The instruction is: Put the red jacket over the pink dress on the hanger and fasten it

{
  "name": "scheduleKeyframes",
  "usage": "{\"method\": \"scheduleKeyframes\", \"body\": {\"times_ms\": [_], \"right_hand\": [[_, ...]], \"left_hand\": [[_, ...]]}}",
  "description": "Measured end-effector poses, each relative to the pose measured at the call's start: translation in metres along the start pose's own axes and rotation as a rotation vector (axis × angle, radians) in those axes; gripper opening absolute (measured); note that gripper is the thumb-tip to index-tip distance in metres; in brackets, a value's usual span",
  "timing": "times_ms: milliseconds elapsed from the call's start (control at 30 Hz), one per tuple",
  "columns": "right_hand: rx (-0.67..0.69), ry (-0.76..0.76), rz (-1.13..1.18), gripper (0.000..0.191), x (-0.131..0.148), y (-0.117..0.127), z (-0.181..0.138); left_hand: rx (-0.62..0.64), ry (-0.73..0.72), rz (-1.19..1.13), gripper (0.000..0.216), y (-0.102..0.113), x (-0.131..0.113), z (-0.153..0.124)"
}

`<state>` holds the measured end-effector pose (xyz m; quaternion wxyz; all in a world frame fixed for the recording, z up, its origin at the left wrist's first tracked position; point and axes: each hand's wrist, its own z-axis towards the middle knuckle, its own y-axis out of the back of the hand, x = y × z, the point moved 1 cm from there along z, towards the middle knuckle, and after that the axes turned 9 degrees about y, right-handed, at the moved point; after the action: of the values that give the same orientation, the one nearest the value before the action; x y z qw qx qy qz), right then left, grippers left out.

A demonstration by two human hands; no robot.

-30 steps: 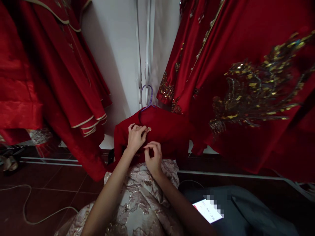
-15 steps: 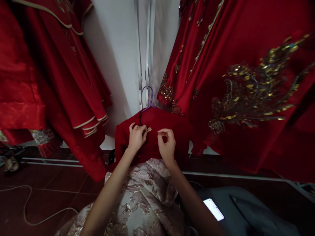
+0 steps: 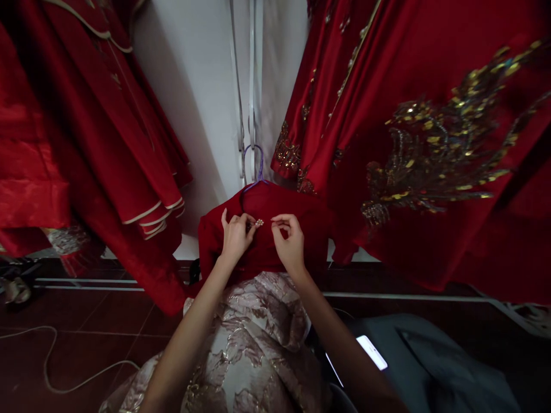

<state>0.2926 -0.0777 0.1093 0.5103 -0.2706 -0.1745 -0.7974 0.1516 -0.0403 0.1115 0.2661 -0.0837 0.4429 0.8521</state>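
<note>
A small red garment hangs on a purple hanger hooked to a white rail against the wall. My left hand pinches the cloth beside a small sparkling button on its front. My right hand pinches the red cloth just right of that button, fingertips close to the left hand's. Below the red top hangs a pale gold brocade skirt, which my forearms cross.
Long red gowns hang at the left, and a red gown with gold sequin embroidery hangs at the right. A lit phone lies on grey cloth at the lower right. A white cable loops over the dark floor.
My right hand has risen from the lower edge of the red top to the level of the button, close to my left hand. The view has shifted slightly.
</note>
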Motion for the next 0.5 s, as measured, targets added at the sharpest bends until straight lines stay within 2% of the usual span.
{"method": "scheduleKeyframes", "body": {"times_ms": [100,167,267,333,400,500], "right_hand": [[-0.004,-0.067,0.066,0.011,-0.006,0.000,0.000],[0.003,-0.131,0.192,0.015,-0.005,-0.003,0.006],[0.108,-0.264,0.449,0.028,0.005,-0.019,0.020],[0.207,-0.362,0.558,0.041,0.011,-0.034,0.029],[0.244,-0.460,0.492,0.058,0.013,-0.049,0.033],[0.156,-0.485,0.048,0.087,0.006,-0.062,0.029]], "left_hand": [[0.003,-0.019,0.016,0.010,0.003,-0.001,0.001],[-0.003,-0.064,0.051,0.011,0.005,-0.003,0.002],[-0.019,-0.106,0.117,0.018,0.005,-0.005,0.003],[-0.047,-0.039,0.163,0.022,0.005,-0.005,0.004],[-0.093,0.076,0.194,0.023,0.005,-0.003,0.003],[-0.167,0.228,0.242,0.036,0.009,0.002,-0.001]]}}
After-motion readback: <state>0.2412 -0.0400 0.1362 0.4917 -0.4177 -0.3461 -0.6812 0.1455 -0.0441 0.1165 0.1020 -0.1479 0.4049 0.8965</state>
